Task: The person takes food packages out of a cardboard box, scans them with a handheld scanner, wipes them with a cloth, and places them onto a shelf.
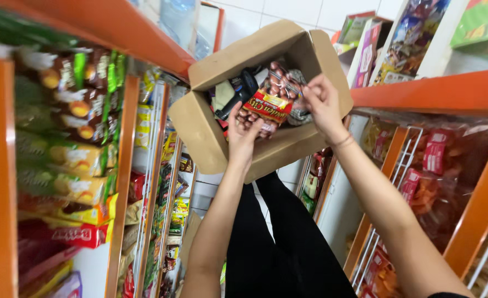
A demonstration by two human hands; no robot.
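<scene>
Orange shop shelving point(145, 38) closes in on both sides of a narrow aisle, seen from the head camera looking down past the person's black trousers to a pale tiled floor.

An open brown cardboard box point(200, 132) sits in front of the person, its flaps folded outward. Both hands reach into it. The left hand point(243, 135) is curled around the lower end of a clear snack packet point(271, 96) filled with brown nuts and crossed by a red and yellow label. The right hand point(322, 102) pinches the upper right edge of the same packet between fingers and thumb, a thin band showing at its wrist. The packet lies tilted between the two hands, inside the box opening and touching both.

Just left of the left hand's fingertips, deeper in the box, lies a dark object point(238, 91); what it is cannot be told. More packets show behind the right hand's fingers.

Beyond the left arm, racks hold green and yellow snack bags point(78, 160) stacked row on row. Past the right arm, red and clear packets point(434, 154) hang behind white wire racks point(404, 160), and above that hand colourful boxes point(415, 33) stand on the top shelf.
</scene>
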